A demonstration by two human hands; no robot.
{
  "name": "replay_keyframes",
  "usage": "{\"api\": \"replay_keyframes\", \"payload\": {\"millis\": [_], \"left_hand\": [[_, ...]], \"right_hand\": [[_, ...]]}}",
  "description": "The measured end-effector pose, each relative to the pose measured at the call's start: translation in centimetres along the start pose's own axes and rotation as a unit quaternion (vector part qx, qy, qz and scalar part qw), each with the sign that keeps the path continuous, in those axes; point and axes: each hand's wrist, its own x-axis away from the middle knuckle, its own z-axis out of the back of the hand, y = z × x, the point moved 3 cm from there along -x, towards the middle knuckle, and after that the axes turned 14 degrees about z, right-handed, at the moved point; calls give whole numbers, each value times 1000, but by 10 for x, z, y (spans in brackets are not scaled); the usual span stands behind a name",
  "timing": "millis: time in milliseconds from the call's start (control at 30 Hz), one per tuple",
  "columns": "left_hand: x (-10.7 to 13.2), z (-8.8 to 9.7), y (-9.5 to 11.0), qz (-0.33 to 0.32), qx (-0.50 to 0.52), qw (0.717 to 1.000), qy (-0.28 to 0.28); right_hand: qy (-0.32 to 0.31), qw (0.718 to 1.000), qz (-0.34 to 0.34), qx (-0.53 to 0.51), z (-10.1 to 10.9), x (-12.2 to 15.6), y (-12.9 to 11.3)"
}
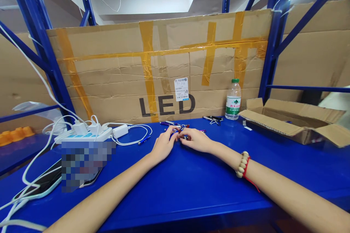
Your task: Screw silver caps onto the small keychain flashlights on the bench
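Note:
My left hand (164,142) and my right hand (197,140) meet over the middle of the blue tabletop (175,193), fingertips almost touching. Both are closed with bent fingers. Small reddish-brown and shiny bits show between the fingertips, too small to name. Just behind and under the fingers lies a loose cluster of slim pens (167,122), blue, purple and silver, partly hidden by the hands. A single blue pen (144,140) rests to the left of my left hand. Farther right, beyond my right hand, sit a few dark and silver pen-like pieces (214,119).
A water bottle (233,108) with a green cap stands at the back right, beside an opened cardboard box (287,131). On the left are a power strip (105,135), white cables (150,131) and a phone (41,187). A tall cardboard panel (115,83) closes off the back.

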Motion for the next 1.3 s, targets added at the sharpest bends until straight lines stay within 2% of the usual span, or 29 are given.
{"api": "replay_keyframes", "payload": {"millis": [1033,1300], "left_hand": [[0,-1,0,-7,5,1000,-5],[1,0,1,-7,1,1000,-5]], "right_hand": [[18,1000,4,5,1,0,-1],[29,999,-22,13,4,0,0]]}}
